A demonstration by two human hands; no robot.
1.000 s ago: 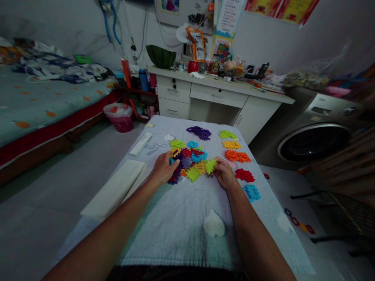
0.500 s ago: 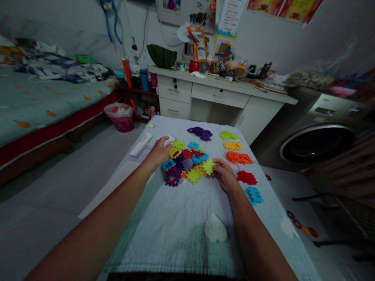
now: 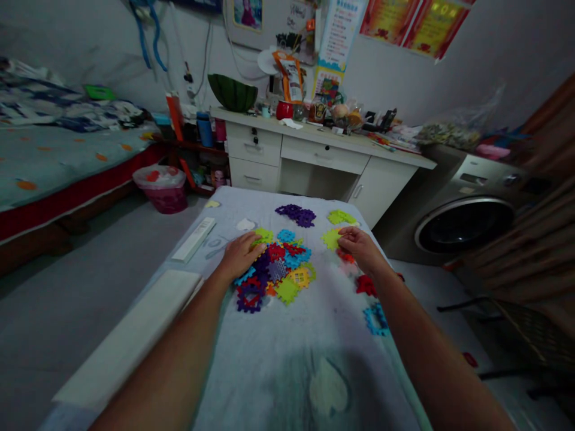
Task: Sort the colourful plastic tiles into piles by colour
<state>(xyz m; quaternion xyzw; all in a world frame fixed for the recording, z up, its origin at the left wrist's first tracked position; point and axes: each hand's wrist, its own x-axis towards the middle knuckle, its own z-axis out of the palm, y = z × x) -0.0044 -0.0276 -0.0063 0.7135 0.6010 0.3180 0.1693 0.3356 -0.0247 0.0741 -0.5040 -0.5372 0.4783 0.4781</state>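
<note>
R hand (image 3: 360, 249) pinched green tile (image 3: 331, 239) mid-frame; L hand (image 3: 240, 257) flat on pile (image 3: 281, 270), fingers together. Placing step imo, next needs release by greens (image 3: 342, 216).

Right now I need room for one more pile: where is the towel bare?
Bare: the near stretch of towel between the forearms, nearer than the mixed pile. Crowded: the middle, where the left hand rests, and the right edge, where the right hand holds a green piece by the red pile.
</note>
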